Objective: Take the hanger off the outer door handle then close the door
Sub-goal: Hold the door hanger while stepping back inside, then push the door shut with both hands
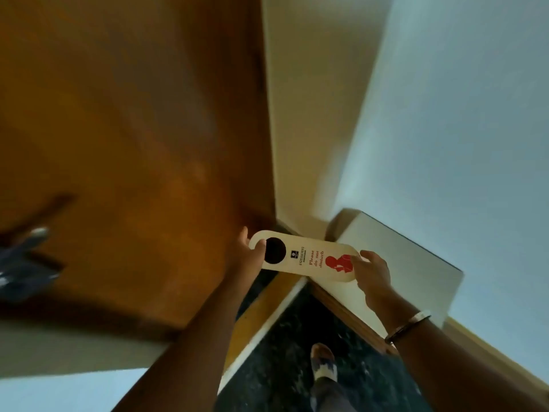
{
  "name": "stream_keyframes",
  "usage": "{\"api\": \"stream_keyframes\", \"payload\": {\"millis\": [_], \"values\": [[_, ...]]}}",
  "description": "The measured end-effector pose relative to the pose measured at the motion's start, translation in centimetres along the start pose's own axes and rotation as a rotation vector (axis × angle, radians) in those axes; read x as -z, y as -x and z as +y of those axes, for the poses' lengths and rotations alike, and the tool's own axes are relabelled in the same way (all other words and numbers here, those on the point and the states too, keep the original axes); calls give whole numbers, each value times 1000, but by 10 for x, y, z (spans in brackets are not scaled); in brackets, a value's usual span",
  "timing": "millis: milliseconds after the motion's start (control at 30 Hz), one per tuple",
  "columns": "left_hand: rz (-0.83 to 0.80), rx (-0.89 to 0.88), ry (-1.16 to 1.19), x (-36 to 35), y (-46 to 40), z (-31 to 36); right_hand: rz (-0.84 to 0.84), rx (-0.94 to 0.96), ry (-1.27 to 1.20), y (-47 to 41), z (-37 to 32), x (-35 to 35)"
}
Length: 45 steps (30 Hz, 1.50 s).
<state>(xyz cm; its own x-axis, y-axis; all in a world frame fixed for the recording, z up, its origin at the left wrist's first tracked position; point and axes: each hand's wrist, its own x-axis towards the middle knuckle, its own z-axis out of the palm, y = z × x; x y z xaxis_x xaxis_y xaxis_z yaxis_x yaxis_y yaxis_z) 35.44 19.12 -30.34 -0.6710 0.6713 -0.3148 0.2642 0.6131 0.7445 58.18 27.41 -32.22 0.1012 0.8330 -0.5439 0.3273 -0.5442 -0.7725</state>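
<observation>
Cream oblong card door hanger [309,257] with red print is off the handle, long axis spanning both hands, just right of the brown wooden door [133,129]. Left hand [248,252] pinches its hole end, right hand [372,275] pinches the printed end. Left is nearer the door edge, likely better placed for closing.

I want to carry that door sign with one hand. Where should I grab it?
Probably the rounded end by the hole, pinched across the flat card from its outer edge, as the left hand does. The door sign is thin and flat, and the right hand pinches the other end likewise.
</observation>
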Motion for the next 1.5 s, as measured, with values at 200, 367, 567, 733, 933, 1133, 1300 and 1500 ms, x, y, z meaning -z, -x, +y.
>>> {"api": "stream_keyframes", "payload": {"millis": [200,367,567,733,933,1133,1300,1500], "values": [[-338,103,-92,-161,-69,-6,107,-254,107,-129,86,55],[-503,239,-69,-280,-120,-30,138,-427,94,-201,163,67],[-619,321,-179,-379,-153,-78,150,-585,114,-257,231,69],[-683,242,-282,-414,-156,-102,96,-572,289,-275,259,75],[-606,78,-516,-379,-144,-80,-35,-327,510,-261,232,79],[-437,-302,-925,-282,-123,-22,-178,153,1079,-245,153,67],[-230,-361,-1013,-152,-118,1,-261,604,1246,-218,44,-7],[220,-127,-1098,67,-102,-8,-418,1175,1112,-104,-97,-173]]}}
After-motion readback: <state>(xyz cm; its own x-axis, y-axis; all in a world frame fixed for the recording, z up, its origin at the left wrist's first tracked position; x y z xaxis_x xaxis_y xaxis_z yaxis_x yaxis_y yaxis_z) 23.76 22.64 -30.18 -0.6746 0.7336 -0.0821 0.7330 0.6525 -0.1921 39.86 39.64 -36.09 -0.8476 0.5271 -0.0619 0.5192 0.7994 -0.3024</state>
